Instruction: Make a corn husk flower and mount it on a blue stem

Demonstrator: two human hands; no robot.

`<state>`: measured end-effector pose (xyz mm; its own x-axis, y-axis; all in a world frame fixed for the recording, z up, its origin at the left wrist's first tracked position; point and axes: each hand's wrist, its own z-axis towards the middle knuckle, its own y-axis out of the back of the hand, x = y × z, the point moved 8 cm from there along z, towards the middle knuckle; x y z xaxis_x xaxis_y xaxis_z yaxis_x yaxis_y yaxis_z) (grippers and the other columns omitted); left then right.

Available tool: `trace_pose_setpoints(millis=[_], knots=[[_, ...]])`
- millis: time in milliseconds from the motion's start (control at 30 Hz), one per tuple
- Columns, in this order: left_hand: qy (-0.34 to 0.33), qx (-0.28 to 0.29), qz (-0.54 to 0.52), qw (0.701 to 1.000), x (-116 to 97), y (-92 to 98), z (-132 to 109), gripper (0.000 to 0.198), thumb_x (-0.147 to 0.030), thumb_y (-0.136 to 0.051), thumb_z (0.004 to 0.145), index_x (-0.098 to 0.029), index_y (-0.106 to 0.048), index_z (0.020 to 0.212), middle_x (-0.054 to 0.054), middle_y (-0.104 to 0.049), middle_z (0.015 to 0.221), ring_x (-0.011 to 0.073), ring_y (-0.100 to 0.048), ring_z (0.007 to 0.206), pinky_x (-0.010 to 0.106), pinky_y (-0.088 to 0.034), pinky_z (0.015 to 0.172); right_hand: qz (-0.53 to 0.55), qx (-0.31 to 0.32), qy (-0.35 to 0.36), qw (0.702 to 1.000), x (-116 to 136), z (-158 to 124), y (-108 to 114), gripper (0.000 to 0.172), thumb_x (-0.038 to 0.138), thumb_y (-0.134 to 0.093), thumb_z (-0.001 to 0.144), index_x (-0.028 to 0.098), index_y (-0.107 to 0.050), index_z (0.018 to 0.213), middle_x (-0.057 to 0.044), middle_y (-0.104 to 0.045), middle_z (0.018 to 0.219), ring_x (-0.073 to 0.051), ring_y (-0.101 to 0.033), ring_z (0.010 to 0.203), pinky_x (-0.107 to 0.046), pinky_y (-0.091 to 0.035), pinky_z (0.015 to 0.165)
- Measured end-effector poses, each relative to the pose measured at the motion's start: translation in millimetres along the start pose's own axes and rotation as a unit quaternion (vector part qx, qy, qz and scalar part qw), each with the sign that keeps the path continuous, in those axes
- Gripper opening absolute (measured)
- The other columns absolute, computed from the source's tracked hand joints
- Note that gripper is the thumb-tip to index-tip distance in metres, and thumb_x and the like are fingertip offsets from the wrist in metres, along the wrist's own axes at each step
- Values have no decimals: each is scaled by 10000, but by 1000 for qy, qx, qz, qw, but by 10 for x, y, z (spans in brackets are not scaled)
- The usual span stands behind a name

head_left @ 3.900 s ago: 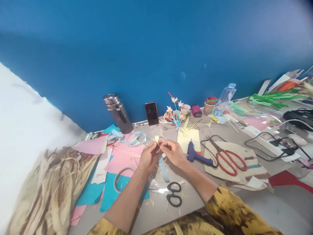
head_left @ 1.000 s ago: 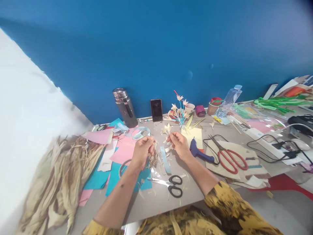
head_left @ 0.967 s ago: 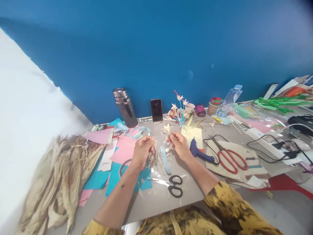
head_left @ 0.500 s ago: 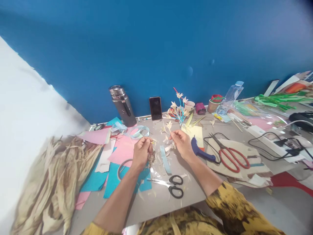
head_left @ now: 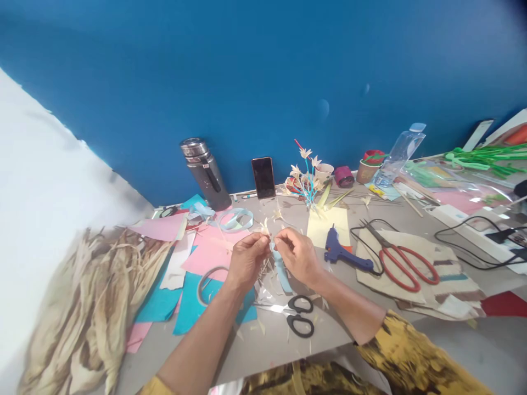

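My left hand (head_left: pixel 247 260) is closed in a pinch, with a small cream husk flower (head_left: pixel 264 226) rising from its fingertips. Almost touching it, my right hand (head_left: pixel 300 257) is pinched too; whatever lies between its fingers is too small to make out. A light-blue ribbon strip (head_left: pixel 281 273) lies below the hands among husk scraps. Black-handled scissors (head_left: pixel 300 316) rest nearer me. Behind the hands another pale flower (head_left: pixel 278 213) lies on the table, and a bunch of husk flowers (head_left: pixel 305 175) on blue stems stands farther back.
Dried corn husks (head_left: pixel 111 307) are heaped at left beside pink and blue paper (head_left: pixel 158 299). A dark flask (head_left: pixel 208 178) and a phone (head_left: pixel 263 176) stand by the wall. At right lie a blue glue gun (head_left: pixel 346 255), red-handled scissors (head_left: pixel 407 266) and a power strip (head_left: pixel 473 233).
My right hand has come down and left to meet my left hand, which has shifted slightly right. The flower, earlier at my right fingertips, now shows above my left ones. The view has turned slightly.
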<state>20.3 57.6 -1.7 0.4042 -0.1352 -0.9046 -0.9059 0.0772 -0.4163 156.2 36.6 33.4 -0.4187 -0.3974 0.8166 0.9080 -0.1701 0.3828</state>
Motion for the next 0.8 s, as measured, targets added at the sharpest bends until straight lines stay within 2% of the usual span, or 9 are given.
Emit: trace_pose_setpoints(millis=[233,500,667,800], knots=[[26,-11,-41,999,93,40,24,263,-278,-889,596,-151,-673,676,-24,-607,632,84,-532,585,232,-453,616,3,17,-18,1000,19,-2,-13,117,228,-526,864,207,-598,775,21,-621,633,-119,-524,526,-229,-378,545],[32,-4,-48,998,62,1,11,244,-252,-877,606,-150,-665,671,-29,-608,615,80,-534,562,234,-463,620,17,36,-31,999,22,-14,-43,120,244,-517,855,211,-581,758,29,-585,605,-116,-493,509,-228,-362,525],[22,-11,-16,1000,70,25,20,221,-243,-879,596,-144,-711,699,3,-663,708,91,-565,616,233,-450,627,38,37,-44,998,-3,1,-45,138,251,-512,861,201,-595,762,17,-630,635,-116,-524,524,-224,-381,532],[-4,-10,31,999,75,37,22,186,-265,-852,642,-149,-731,722,22,-688,773,95,-552,632,238,-429,622,33,27,-53,998,-44,2,-51,145,277,-527,864,193,-616,787,4,-659,658,-123,-548,535,-229,-393,542]])
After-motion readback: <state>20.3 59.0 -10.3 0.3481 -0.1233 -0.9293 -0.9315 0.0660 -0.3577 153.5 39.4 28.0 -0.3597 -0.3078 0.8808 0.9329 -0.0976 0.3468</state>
